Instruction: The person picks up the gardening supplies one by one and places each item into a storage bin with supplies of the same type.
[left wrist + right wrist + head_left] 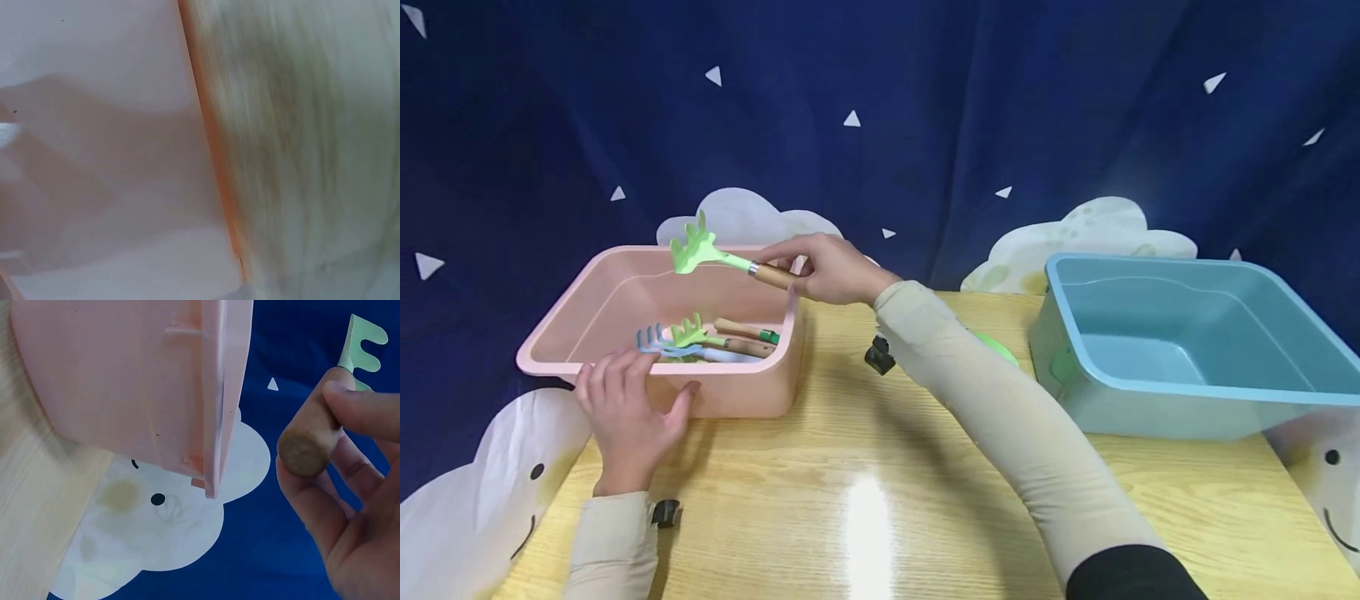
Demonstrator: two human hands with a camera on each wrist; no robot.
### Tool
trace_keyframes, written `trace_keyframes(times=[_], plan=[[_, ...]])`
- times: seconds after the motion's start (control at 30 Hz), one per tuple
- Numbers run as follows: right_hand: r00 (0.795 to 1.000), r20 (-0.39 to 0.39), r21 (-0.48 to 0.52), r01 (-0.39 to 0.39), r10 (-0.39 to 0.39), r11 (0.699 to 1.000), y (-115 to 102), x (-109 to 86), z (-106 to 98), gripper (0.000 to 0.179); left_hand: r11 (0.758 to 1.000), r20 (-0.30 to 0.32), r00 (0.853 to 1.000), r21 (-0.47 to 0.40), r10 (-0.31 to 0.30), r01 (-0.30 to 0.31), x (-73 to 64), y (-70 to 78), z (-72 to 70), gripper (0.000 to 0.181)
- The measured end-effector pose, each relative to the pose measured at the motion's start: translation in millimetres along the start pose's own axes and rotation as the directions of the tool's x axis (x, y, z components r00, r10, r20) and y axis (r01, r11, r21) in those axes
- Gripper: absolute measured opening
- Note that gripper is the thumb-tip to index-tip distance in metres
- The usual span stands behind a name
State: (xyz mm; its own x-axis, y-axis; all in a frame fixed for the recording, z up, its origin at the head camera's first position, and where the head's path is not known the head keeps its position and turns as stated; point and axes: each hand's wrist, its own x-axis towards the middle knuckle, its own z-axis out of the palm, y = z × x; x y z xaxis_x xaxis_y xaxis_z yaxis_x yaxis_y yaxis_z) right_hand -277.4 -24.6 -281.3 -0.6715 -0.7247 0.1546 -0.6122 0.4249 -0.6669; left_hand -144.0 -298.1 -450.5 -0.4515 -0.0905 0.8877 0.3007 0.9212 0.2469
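Observation:
My right hand holds a small green hand rake by its wooden handle, thumb on one side and fingers on the other. The rake is raised above the right part of the pink bin, its tines toward the left. My left hand grips the bin's front rim, fingers over the edge and thumb against the outer wall. Inside the bin lie another green rake, a blue rake and a wooden-handled tool with a green collar. The left wrist view shows mostly the bin's wall.
A blue bin stands at the right of the wooden table. Between the bins, a green thing lies partly hidden behind my right forearm. A dark blue curtain with white triangles and clouds hangs behind.

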Motion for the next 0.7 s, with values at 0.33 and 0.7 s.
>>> trace_keyframes(times=[0.33, 0.7], plan=[[1.0, 0.011, 0.007, -0.022, 0.022, 1.0, -5, 11.5, 5, 0.054, 1.0, -0.009, 1.0, 0.01, 0.007, -0.007, 3.2, -2.4, 1.9, 0.067], [0.998, 0.067, 0.178, -0.024, 0.013, 0.984, 0, 17.7, 12, 0.055, 0.999, 0.0, 1.0, 0.038, -0.001, 0.001, -1.9, -1.3, 0.2, 0.066]])
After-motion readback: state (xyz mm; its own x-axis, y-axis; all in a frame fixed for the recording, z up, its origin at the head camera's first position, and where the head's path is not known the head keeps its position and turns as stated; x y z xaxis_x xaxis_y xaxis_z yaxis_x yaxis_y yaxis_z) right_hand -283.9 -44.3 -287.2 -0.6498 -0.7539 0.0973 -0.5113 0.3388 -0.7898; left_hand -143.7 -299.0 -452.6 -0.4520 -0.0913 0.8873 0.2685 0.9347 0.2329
